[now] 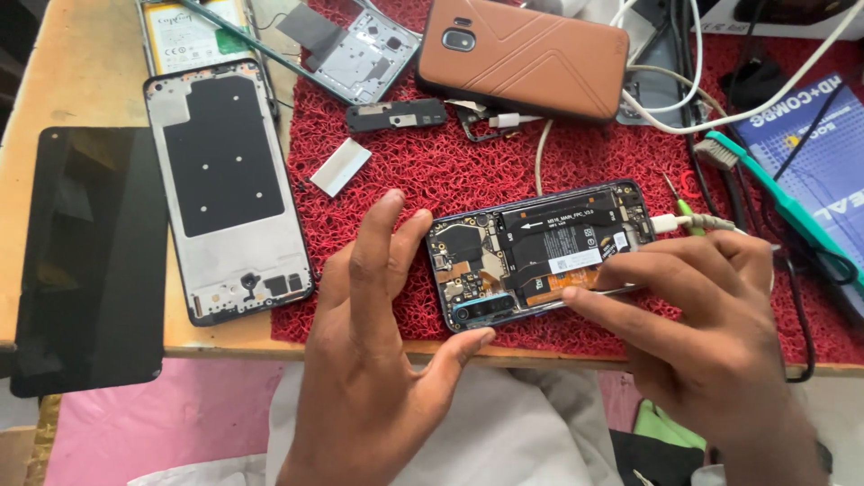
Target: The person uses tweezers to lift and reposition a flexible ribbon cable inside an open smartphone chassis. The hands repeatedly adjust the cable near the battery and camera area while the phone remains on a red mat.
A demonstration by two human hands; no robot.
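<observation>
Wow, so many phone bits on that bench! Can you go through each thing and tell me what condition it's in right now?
opened phone: back off, circuit boards bare, white cable plugged in, lying on red mat.
left hand: thumb against the phone's near corner, fingers spread.
right hand: fingers pressing the phone's near edge.
phone frame: stripped, face down.
dark screen panel: detached, flat.
brown-cased phone: whole, face down.
green brush: lying unused.

Bright, even daylight, soft shadows under the hands (378, 360), slight glare top right, mostly sharp focus.
</observation>
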